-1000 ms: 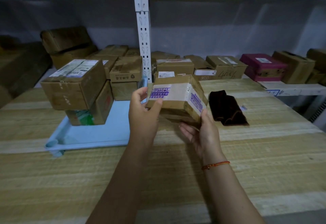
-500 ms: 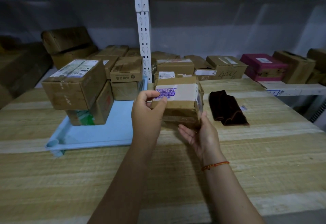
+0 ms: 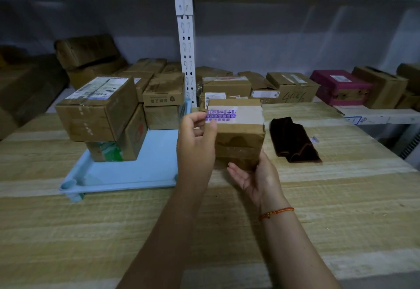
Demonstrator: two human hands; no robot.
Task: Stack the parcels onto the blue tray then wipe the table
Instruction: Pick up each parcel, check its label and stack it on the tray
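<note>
The table [image 3: 318, 209] of pale wood fills the lower view, with a shelf [image 3: 375, 116] of boxes behind it. The blue tray [image 3: 141, 170] lies on the table's left part. On the tray's left stands a stack [image 3: 102, 120] of two parcels, the upper one overhanging the lower. At the tray's far edge stands a second stack [image 3: 162, 100] of two. Just right of the tray, the parcel [image 3: 238, 129] with purple print is held above the table. The left hand [image 3: 196, 143] grips its left side, thumb curled onto the front. The right hand [image 3: 256, 175] cups its lower right corner, fingers beneath. Right of the parcel, a dark cloth [image 3: 293, 141] lies folded on the table.
</note>
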